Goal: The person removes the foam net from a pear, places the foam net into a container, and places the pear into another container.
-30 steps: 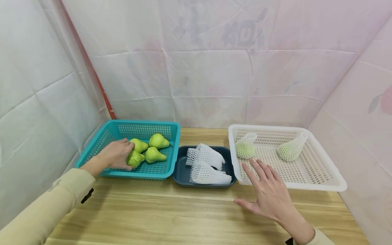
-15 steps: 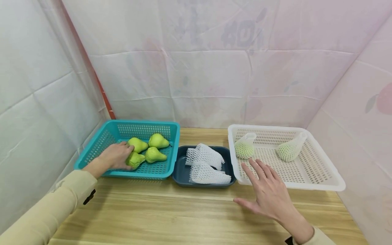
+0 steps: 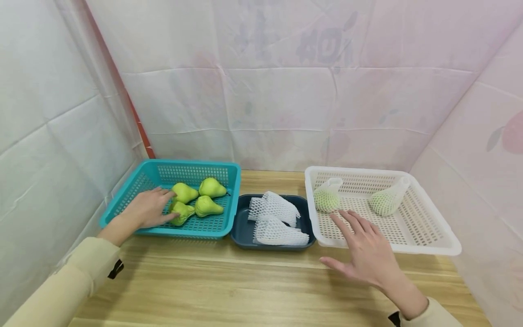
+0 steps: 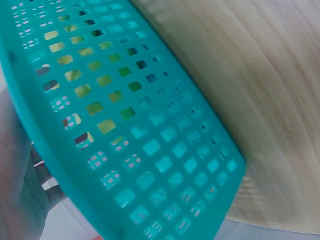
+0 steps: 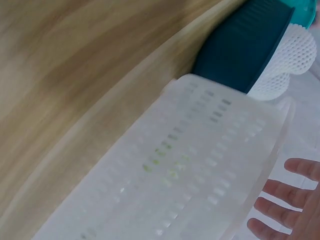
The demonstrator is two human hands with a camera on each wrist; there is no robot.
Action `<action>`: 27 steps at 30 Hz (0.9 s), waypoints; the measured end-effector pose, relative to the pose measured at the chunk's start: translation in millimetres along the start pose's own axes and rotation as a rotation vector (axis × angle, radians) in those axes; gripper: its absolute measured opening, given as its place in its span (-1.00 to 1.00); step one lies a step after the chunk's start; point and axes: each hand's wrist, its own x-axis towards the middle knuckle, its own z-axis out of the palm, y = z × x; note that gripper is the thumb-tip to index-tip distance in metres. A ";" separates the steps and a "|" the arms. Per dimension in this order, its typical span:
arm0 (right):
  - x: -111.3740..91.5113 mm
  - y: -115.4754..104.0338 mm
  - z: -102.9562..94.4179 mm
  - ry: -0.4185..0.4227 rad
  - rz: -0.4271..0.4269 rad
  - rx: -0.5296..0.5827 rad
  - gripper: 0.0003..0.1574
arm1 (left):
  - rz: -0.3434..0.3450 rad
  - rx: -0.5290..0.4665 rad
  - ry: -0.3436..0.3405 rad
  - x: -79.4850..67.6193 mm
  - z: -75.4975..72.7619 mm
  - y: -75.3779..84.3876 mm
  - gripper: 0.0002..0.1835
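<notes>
In the head view my left hand (image 3: 148,208) is over the front left of the teal basket (image 3: 234,213), fingers extended beside a green pear (image 3: 182,213). Its thumb tip appears to touch that pear. More pears lie close by, among them one at the back (image 3: 210,187). My right hand (image 3: 369,252), fingers spread, hovers over the front rim of the white basket (image 3: 433,249) and holds nothing. Inside that basket are two pears in white foam nets, a left one (image 3: 327,200) and a right one (image 3: 386,200). In the left wrist view the basket wall hides most of the left hand.
Between the baskets stands a dark blue tray (image 3: 242,241) with white foam net sleeves (image 3: 279,231) in it. All three containers are on a wooden table (image 3: 229,286). Pale printed sheets (image 3: 278,100) close off the back and both sides.
My left hand has loosened from the front pear and drawn slightly left, its fingers spreading. That pear stays in the teal basket. My right hand has shifted slightly to the right.
</notes>
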 end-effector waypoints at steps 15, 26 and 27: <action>1.7 24.8 -18.2 -0.053 0.015 0.049 0.37 | -0.027 -0.084 0.257 -24.8 -7.9 58.4 -0.06; 9.9 36.1 -29.7 -0.117 0.030 0.063 0.35 | 0.034 -0.063 0.362 -38.8 -2.8 92.7 0.16; 10.3 36.7 -31.0 -0.131 0.037 0.064 0.35 | 0.032 -0.062 0.347 -39.8 -2.2 95.0 0.17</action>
